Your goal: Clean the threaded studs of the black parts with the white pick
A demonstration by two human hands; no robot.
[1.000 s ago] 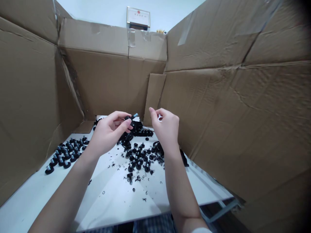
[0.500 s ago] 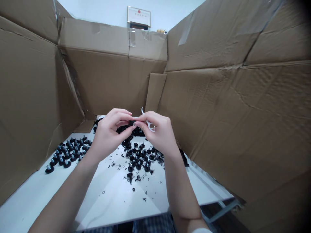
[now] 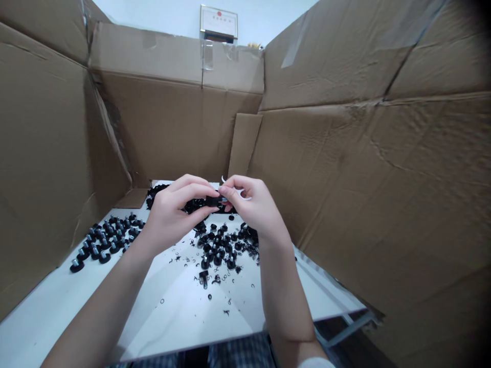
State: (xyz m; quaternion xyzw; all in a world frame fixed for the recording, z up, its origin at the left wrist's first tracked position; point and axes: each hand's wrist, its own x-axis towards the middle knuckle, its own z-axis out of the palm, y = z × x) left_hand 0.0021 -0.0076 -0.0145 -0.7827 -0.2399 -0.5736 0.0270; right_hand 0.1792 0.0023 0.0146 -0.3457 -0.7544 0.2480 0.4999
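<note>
Black round part [image 3: 212,201], one, held between both hands above the white table [image 3: 180,319]; fingers hide its outline. Left hand [image 3: 171,212]: thumb and fingertips closed on it. Right hand [image 3: 251,202]: fingertips pinched at its metal stud, one curved white plastic tool [image 3: 223,179] in the grip, mostly covered. Black studded discs [image 3: 104,257] at left: overlapping, partly behind the left forearm, exact count unclear. Framed certificate [image 3: 219,21]: one.
</note>
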